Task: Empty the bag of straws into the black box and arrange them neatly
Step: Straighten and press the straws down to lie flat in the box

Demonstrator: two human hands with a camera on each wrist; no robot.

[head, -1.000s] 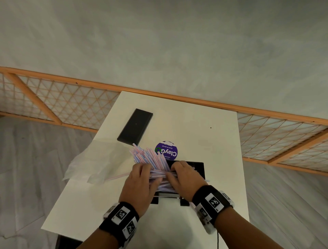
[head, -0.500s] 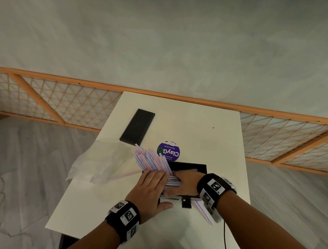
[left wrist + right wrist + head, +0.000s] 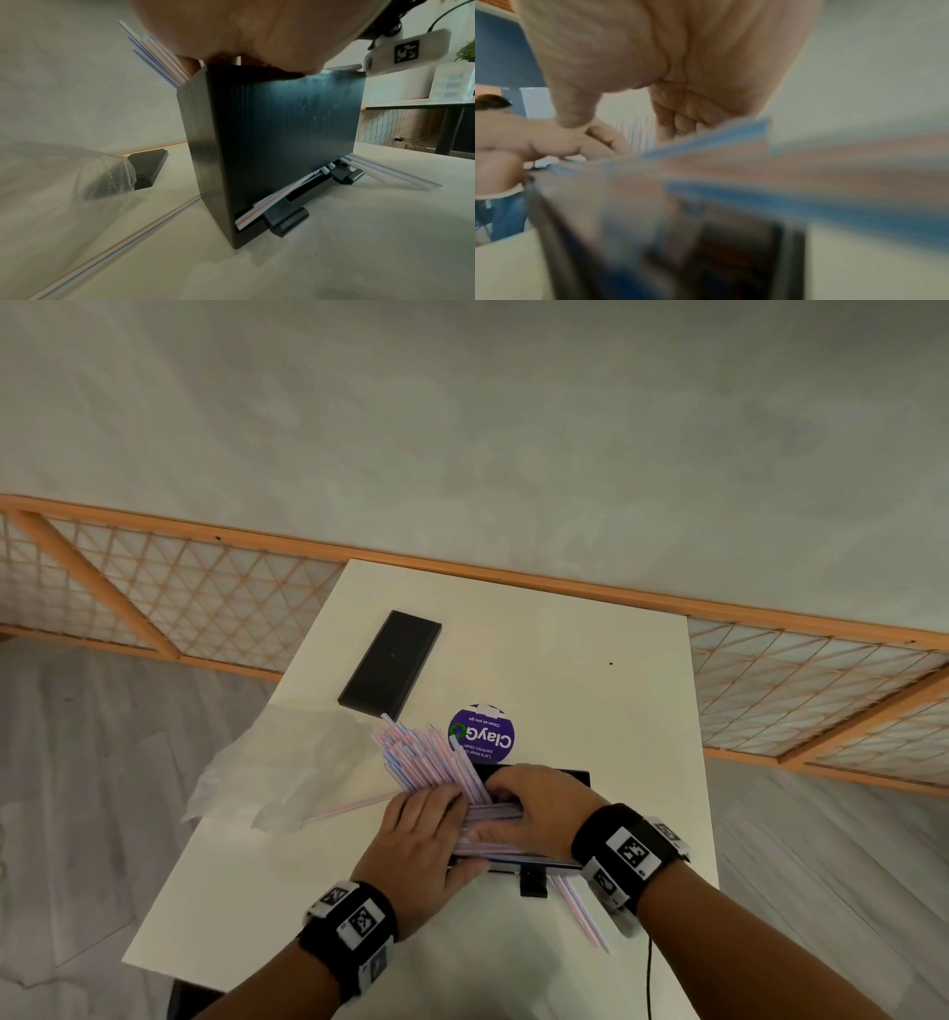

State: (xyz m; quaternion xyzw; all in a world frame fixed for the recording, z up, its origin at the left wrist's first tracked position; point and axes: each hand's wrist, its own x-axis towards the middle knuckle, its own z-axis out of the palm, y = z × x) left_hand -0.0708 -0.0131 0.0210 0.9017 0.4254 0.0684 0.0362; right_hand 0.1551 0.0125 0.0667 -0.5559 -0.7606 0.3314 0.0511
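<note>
The black box (image 3: 571,774) stands near the table's front edge, mostly under my hands, and its front wall fills the left wrist view (image 3: 270,142). Pink-and-blue striped straws (image 3: 426,757) fan out of its left end, up and away. My left hand (image 3: 436,803) lies flat on the bundle and presses it, its palm on the box's rim. My right hand (image 3: 513,793) curls its fingers over the straws (image 3: 782,172) in the box. A few straws (image 3: 580,909) stick out at the box's near right. More straws (image 3: 270,201) show in its bottom slot.
The empty clear bag (image 3: 267,773) lies left of the box with one loose straw (image 3: 344,808) beside it. A black lid (image 3: 390,660) lies further back left. A round purple sticker (image 3: 481,734) sits just behind the box. The table's front edge is close.
My left hand has gone from gripping the straws to lying flat on them. A few straws have slid out at the box's near right side. The right hand stays on the bundle.
</note>
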